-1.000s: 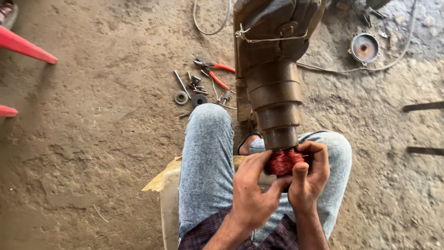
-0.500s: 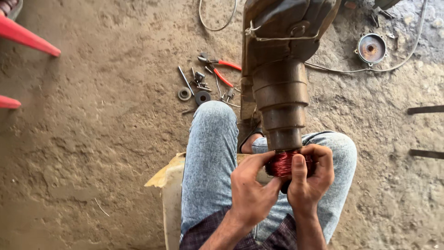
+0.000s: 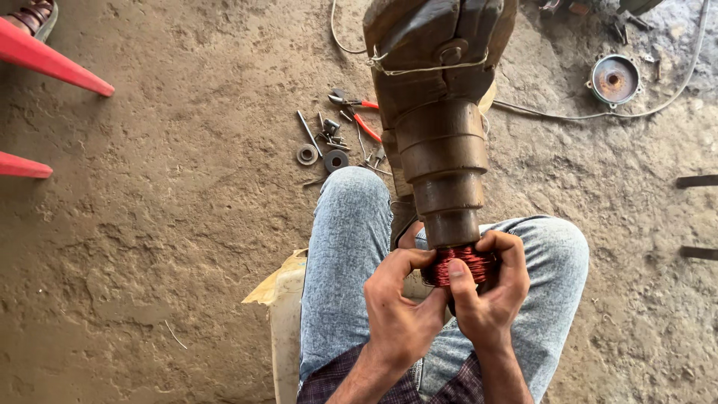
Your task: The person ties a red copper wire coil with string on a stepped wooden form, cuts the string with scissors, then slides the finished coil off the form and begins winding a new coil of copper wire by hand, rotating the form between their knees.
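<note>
- The left hand (image 3: 400,307) and the right hand (image 3: 490,295) are both closed around a red copper winding (image 3: 460,263), near the middle of the view, just above the person's knees in pale blue jeans (image 3: 351,247).
- The left thumb and fingers curl in from the left; the right hand wraps the winding from the right, its thumb lying across the wire.
- The winding looks like thin enamelled wire packed in a tight bundle: stiff as a mass, yet its coating probably scratches easily (so the rounded outside seems the safest place to hold, not single strands).
- It sits at the near end of a stepped brown metal housing (image 3: 441,150), which looks heavy, rigid and dusty; its broader steps farther up look like the surest places to take its weight.
- A pale seat edge with a scrap of cardboard (image 3: 273,288) shows at the left of the thigh; no label is legible.
- Farther off, on the dirt floor (image 3: 172,209), lie red-handled pliers (image 3: 363,120), washers and bolts (image 3: 321,150).
- Far right lie a round metal cover (image 3: 615,79) and a thin cable (image 3: 673,93); far left, red plastic legs (image 3: 52,63).
</note>
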Action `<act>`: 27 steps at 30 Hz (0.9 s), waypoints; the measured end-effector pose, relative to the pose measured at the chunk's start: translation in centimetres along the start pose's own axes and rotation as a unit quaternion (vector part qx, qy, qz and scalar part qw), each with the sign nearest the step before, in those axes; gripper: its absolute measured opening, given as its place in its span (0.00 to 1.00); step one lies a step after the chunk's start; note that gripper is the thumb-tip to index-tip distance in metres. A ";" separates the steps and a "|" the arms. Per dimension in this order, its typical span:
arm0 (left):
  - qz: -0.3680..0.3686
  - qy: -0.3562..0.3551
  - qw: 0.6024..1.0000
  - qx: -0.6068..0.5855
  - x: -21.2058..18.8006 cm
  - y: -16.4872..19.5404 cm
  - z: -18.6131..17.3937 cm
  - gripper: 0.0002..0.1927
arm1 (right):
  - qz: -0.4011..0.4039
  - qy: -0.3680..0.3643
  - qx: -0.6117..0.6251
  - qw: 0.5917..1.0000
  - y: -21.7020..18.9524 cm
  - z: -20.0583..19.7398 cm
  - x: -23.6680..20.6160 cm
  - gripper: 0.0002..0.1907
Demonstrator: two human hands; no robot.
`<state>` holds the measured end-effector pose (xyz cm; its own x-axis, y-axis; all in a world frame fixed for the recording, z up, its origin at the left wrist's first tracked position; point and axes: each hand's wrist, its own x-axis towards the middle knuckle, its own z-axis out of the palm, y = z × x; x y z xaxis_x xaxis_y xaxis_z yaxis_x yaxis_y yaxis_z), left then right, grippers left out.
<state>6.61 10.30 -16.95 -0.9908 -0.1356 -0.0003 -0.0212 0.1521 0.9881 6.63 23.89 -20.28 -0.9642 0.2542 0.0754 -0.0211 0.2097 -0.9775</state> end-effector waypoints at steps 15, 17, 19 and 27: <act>0.000 -0.011 1.000 -0.024 -0.3 1.1 1.1 0.20 | 0.053 -0.018 0.012 0.998 -2.0 -1.3 0.2 0.18; -0.008 -0.006 0.999 -0.037 -0.3 1.2 1.2 0.18 | 0.063 -0.014 -0.021 0.998 -2.3 -1.1 0.5 0.17; -0.041 -0.007 0.998 -0.046 -0.4 1.2 1.2 0.16 | 0.063 -0.014 -0.044 0.997 -2.6 -0.9 0.7 0.15; -0.041 -0.028 0.997 -0.058 -0.3 1.0 0.9 0.13 | 0.035 -0.011 -0.079 0.996 -2.5 -0.4 0.7 0.13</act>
<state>6.78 11.34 -16.09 -0.9923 -0.0873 -0.0880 -0.0908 0.0277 0.9955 6.13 23.87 -17.74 -0.9677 0.2523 0.0022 0.0862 0.3390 -0.9368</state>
